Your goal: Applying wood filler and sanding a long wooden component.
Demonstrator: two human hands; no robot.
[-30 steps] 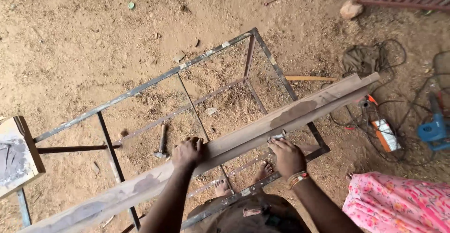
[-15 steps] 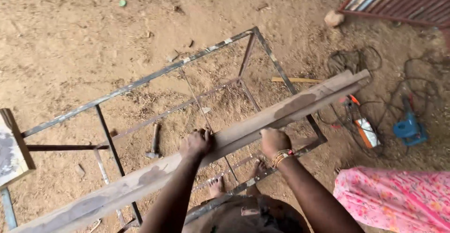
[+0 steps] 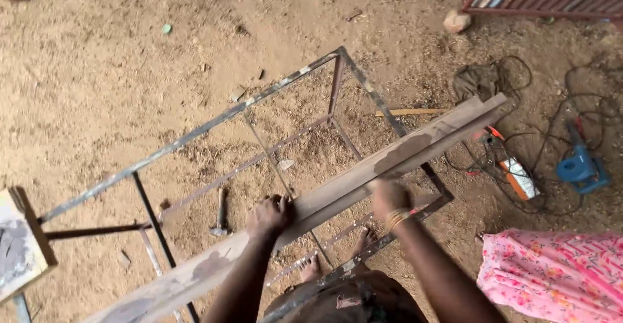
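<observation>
A long grey wooden plank (image 3: 415, 146) lies slantwise across a rusty metal frame (image 3: 272, 89) that stands on sandy ground. My left hand (image 3: 267, 216) grips the plank's near edge about midway along it. My right hand (image 3: 388, 197), with bangles on the wrist, rests on the plank a little further right and looks blurred. My bare feet (image 3: 311, 270) show below, inside the frame.
A hammer (image 3: 220, 211) lies on the sand inside the frame. To the right are tangled cables (image 3: 584, 89), an orange tool (image 3: 516, 175) and a blue power tool (image 3: 581, 167). A person's pink flowered garment (image 3: 558, 274) is at lower right. A board (image 3: 19, 248) sits at left.
The view has shifted, and the plank and both hands now sit lower and further right in it. My right hand has slid along the plank and is blurred.
</observation>
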